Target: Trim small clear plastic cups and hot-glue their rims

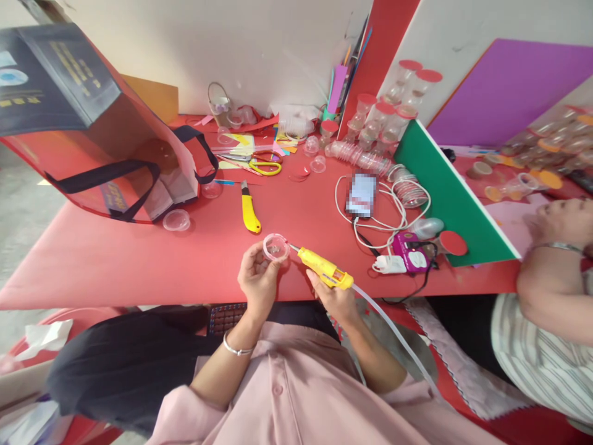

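My left hand (pixel 257 275) is closed around a small clear plastic cup (pixel 276 246) with a pink rim, held just above the near edge of the red table (pixel 115 259). My right hand (pixel 334 300) grips a yellow glue gun (pixel 322 267) whose metal tip touches the cup's rim. A white glue stick (pixel 393 337) trails from the gun's back, down past my pink sleeve.
A yellow utility knife (pixel 249 210), yellow scissors (pixel 262 164), a red bag (pixel 106 154) and loose clear lids (pixel 176 220) lie on the table. A phone (pixel 361 194), white cables, a pink device (pixel 410 252), lidded jars (pixel 384 117) and a green board (pixel 451 191) sit right. Another person (pixel 551 309) sits at far right.
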